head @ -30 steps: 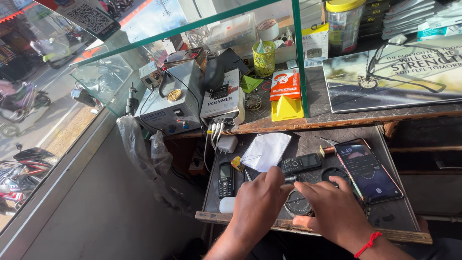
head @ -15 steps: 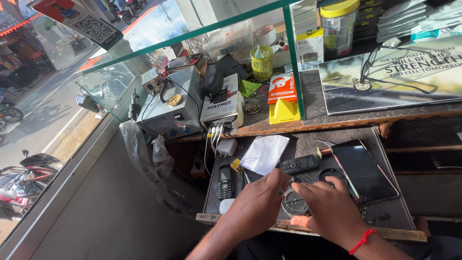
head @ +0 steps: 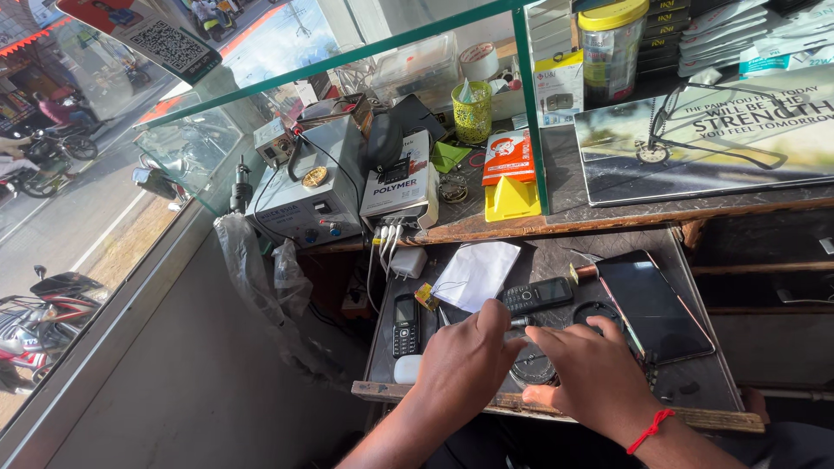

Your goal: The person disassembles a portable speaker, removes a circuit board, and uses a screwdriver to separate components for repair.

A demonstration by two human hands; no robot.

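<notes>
This is a small phone repair shop beside a street. Old button phones and a big touch phone lie on a dark work tray in the lower middle of the frame. A grey machine with knobs and wires sits in the middle. A glass wall at the upper left looks out on a road with parked motorbikes.

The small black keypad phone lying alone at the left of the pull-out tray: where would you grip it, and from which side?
Take the keypad phone across its long side edges, coming from above. It lies flat, face up, lengthwise toward the person, with bare tray on both sides; the white earbud case sits close to its near end, so an end-on grip looks more crowded.
</notes>
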